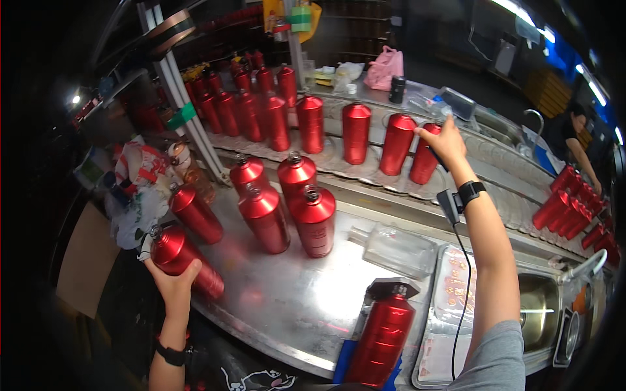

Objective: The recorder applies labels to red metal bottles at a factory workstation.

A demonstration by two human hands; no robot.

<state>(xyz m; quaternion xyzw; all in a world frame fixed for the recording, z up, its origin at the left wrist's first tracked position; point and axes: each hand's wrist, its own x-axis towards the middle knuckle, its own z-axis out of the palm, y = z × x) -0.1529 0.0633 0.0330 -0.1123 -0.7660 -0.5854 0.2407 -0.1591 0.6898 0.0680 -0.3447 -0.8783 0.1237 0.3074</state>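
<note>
Work looks partway: red bottles (356, 133) line the conveyor (515, 176), others wait on the table (261, 300), left hand (173, 283) clasping a bottle (186, 257) at its edge, right hand (445, 142) on the row's end bottle (424, 164), hold unclear.

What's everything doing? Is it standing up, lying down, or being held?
Red bottle in left hand: gripped.
Red bottle by right hand: upright; grip unclear.
Four red bottles grouped on the metal table: upright, uncapped.
Clear bottle: lying on its side.
Black jar: upright.
</note>
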